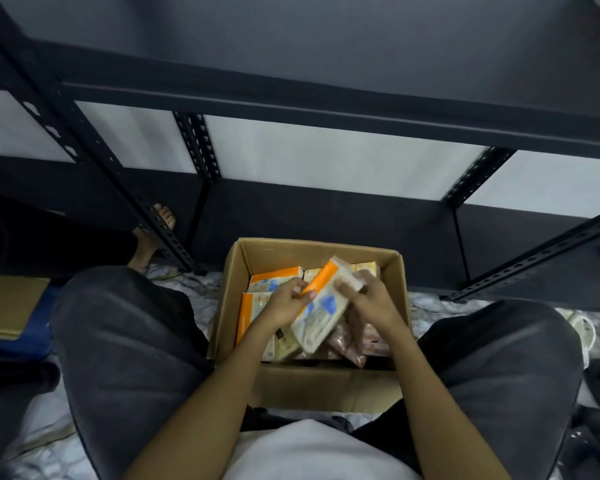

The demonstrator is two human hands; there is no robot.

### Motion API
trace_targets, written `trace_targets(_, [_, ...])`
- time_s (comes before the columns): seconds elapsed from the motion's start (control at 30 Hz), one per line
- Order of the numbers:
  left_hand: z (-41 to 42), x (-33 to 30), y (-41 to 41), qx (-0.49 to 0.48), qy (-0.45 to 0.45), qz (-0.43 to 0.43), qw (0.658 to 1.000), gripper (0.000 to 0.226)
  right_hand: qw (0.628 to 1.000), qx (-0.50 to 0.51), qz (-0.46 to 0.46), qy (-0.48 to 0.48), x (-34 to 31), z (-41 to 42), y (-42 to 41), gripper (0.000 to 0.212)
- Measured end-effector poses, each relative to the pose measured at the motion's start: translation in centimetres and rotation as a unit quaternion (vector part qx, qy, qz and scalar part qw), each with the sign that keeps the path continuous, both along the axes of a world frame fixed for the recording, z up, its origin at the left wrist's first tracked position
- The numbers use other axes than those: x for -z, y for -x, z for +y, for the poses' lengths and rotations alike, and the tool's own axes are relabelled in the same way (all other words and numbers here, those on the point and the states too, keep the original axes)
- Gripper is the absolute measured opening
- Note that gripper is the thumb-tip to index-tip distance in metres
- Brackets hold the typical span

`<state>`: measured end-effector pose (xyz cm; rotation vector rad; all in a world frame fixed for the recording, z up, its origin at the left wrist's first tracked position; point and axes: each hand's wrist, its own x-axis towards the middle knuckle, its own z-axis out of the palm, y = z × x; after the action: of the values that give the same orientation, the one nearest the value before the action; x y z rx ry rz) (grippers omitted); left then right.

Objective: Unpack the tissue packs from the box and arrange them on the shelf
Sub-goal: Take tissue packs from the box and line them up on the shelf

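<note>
Now both hands' fingers (349, 285) grip tissue pack (321, 311) above box (329, 389).

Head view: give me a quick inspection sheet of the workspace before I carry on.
Surface: pale marbled floor covering.
Job's things: open brown cardboard box between the knees; white tissue pack with orange edge lifted above it; more orange-and-white tissue packs inside; black metal shelf beyond, no packs seen on it.
Clutter: flat brown cardboard piece, left.
Hands: left hand and right hand both grip the lifted pack.
Cables: white cord, right.
Surroundings: another person's bare foot by the shelf post.
</note>
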<state>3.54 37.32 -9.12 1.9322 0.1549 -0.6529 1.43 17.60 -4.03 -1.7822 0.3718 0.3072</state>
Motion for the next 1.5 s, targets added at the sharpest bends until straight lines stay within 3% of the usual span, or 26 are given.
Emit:
trace_targets(0.1, [-0.3, -4.3, -1.0, -0.028, -0.004, -0.047, 0.998, 0.033, 0.997, 0.035, -0.045, -0.060, -3.1, -0.3, 0.3, 0.020])
trace_targets(0.23, [1.2, -10.4, -1.4, 0.036, -0.033, -0.113, 0.992, 0.036, 0.983, 0.057, -0.012, -0.173, -5.8, -1.1, 1.1, 0.028])
trace_targets(0.33, [2.7, -15.2, -1.4, 0.079, -0.050, -0.167, 0.982, 0.019, 0.983, 0.024, -0.029, -0.177, -8.5, -1.2, 2.4, 0.031])
trace_targets(0.53, [1.9, -27.4, -2.4, 0.078, -0.007, -0.323, 0.943, 0.018, 0.966, 0.030, -0.174, -0.186, -17.9, -1.1, 2.5, 0.034])
trace_targets(0.73, [0.1, -36.3, -6.6, 0.033, 0.065, -0.456, 0.887, 0.037, 0.926, 0.074, -0.360, -0.086, -27.2, -1.1, -0.6, 0.039])
trace_targets(0.87, [-1.1, -38.7, -11.5, 0.045, 0.033, -0.464, 0.884, 0.025, 0.904, 0.104, -0.415, 0.030, -29.7, -1.6, -4.5, 0.034])
trace_targets(1.03, [-2.5, -37.9, -17.2, 0.071, -0.046, -0.433, 0.898, 0.021, 0.892, 0.117, -0.377, 0.220, -28.2, -2.3, -10.7, 0.032])
trace_targets(1.27, [-3.4, -34.4, -20.2, 0.052, -0.063, -0.400, 0.913, 0.020, 0.850, 0.152, -0.384, 0.328, -24.5, -1.4, -12.4, 0.040])
trace_targets(1.5, [-3.6, -34.7, -22.0, 0.095, -0.104, -0.391, 0.909, 0.037, 0.845, 0.131, -0.346, 0.386, -24.6, -1.1, -13.0, 0.051])
